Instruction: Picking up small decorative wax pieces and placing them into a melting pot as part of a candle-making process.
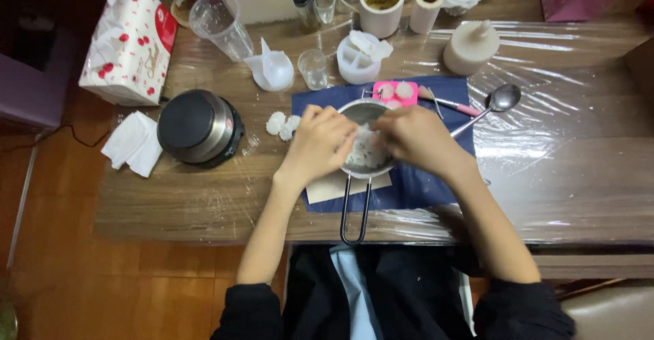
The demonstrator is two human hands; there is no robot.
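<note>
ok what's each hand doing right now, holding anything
left hand: curled over the small metal pot, grip cannot be told
right hand: fingers in the white chunks, grip cannot be told

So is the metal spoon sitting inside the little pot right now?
No, the spoon lies on the table to the right of the pot, outside it, while both hands work over the pot.

Both the left hand [321,144] and the right hand [417,139] reach into the small pot [366,112], which sits on a mat [422,183]. Left of the left hand stands a round burner [197,127]; right of the right hand lies a spoon [501,100]; behind it sits a mold [396,93].
</note>
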